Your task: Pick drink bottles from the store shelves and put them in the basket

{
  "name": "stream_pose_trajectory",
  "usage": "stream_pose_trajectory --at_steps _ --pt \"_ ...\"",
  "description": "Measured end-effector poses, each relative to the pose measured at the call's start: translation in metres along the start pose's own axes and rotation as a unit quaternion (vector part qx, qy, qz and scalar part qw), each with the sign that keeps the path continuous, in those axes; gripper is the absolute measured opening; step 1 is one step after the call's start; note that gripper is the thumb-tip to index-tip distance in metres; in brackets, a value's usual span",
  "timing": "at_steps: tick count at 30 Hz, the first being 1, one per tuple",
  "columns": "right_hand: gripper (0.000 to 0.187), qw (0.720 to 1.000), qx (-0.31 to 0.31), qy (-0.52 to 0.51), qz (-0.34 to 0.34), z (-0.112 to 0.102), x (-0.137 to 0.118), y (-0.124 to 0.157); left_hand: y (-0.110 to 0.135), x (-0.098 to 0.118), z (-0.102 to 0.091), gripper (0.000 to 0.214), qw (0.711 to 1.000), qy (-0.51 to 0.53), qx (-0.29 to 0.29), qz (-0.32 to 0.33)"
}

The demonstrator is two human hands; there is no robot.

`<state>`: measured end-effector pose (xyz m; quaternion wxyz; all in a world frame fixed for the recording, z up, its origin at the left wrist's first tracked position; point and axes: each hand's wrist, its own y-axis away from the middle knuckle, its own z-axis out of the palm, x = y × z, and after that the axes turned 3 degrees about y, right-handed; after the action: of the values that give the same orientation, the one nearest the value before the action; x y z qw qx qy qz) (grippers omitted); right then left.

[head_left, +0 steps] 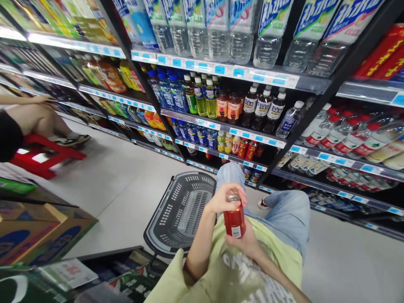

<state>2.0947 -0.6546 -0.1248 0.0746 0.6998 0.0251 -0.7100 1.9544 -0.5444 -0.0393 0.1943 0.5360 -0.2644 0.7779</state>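
A red drink can (234,221) with a silver top and a small white label patch is held upright in front of my shirt. My left hand (223,198) curls its fingers and thumb around the can's upper end, partly covering the lid. Lower down, my right hand (248,242) grips the can's side and base, its far fingers hidden behind it. On the floor to the left of my legs sits a grey and black shopping basket (158,244).
Shelves with bottles and cans rise ahead, with a price-tag edge (227,69) along each. Cardboard boxes (47,231) are stacked at lower left. Another person's leg (38,122) shows at far left beside a red stool (47,158). Grey floor (123,185) lies between.
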Motion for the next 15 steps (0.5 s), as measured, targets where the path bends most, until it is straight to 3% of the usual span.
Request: stream_pose_trajectory --at_steps 4,7,10,15 --pt "0.052 0.976 0.183 0.116 -0.012 0.003 0.015 -0.007 -0.004 -0.001 0.017 0.024 0.991 -0.106 0.082 0.026" --pt "0.067 0.955 0.266 0.127 -0.030 -0.001 0.022 -0.011 -0.002 -0.003 0.035 0.021 0.965 -0.196 0.155 0.076" --pt "0.069 0.946 0.294 0.113 -0.071 -0.006 0.026 -0.012 0.002 -0.003 0.049 0.019 0.933 -0.258 0.205 0.147" --pt "0.063 0.940 0.293 0.119 -0.128 -0.007 0.023 -0.014 0.007 0.003 0.052 0.019 0.915 -0.276 0.170 0.239"
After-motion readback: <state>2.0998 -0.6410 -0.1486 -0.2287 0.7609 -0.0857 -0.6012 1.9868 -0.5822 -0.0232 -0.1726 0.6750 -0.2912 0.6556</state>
